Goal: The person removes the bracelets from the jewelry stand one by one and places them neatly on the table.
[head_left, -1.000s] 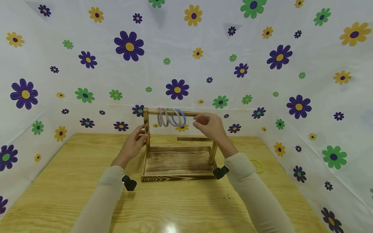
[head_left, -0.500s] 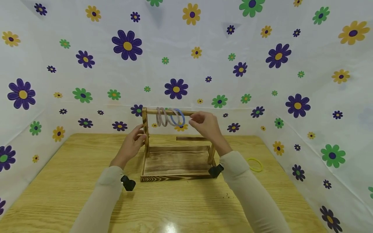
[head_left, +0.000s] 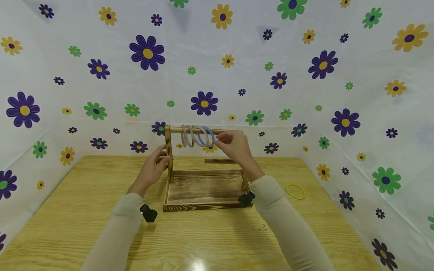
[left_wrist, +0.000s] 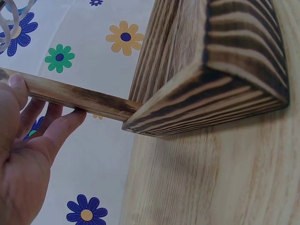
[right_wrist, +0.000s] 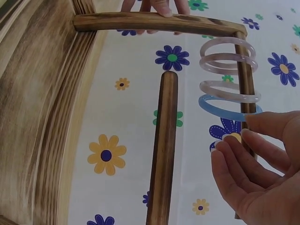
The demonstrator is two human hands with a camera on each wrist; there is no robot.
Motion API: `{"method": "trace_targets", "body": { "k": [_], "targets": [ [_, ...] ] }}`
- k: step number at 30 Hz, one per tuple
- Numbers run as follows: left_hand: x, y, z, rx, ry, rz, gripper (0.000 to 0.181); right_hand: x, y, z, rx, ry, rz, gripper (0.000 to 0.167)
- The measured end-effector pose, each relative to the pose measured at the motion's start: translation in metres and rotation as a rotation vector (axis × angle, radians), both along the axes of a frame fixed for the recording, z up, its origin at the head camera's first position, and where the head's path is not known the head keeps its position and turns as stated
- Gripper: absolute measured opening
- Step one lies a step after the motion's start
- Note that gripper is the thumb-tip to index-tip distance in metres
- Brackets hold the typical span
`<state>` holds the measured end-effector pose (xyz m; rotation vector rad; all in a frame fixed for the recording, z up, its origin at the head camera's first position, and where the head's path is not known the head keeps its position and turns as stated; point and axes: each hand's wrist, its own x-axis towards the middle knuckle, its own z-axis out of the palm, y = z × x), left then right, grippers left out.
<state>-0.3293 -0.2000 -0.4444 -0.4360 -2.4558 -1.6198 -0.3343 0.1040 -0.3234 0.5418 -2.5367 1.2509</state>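
A wooden bangle rack (head_left: 203,207) stands on the table, with a tray base, two posts and a top bar (head_left: 175,130). My left hand (head_left: 153,168) grips its left post (left_wrist: 84,99), the thumb on one side and fingers on the other in the left wrist view. Two mauve bangles (right_wrist: 204,63), a whitish bangle (right_wrist: 215,93) and a blue bangle (right_wrist: 216,110) hang from the bar, the blue one rightmost. My right hand (head_left: 236,147) is at the blue bangle's right edge; in the right wrist view a fingertip touches it, the other fingers loosely bent below.
A yellow bangle (head_left: 295,198) lies on the wooden table (head_left: 190,241) to the right of the rack. A lower wooden rod (right_wrist: 163,140) juts from the right post behind the tray. Flower-patterned cloth (head_left: 176,86) encloses the table's back and sides.
My right hand has moved left along the bar and reached the blue bangle. My left hand stays on the post, and the bangles hang as before.
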Motion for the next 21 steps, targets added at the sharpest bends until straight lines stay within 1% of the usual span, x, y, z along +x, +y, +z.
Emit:
{"method": "trace_targets", "body": {
  "k": [4,12,21],
  "targets": [
    [0.0,0.0,0.0,0.006,0.0,0.001,0.056,0.0,-0.005,-0.002,-0.012,0.001,0.001,0.02],
    [-0.001,0.001,-0.001,0.007,0.021,-0.005,0.055,-0.002,-0.011,-0.006,-0.036,-0.007,-0.009,0.019],
    [0.001,0.0,0.001,0.012,-0.003,-0.01,0.056,-0.003,-0.015,-0.005,-0.028,0.015,-0.028,0.019]
  ]
}}
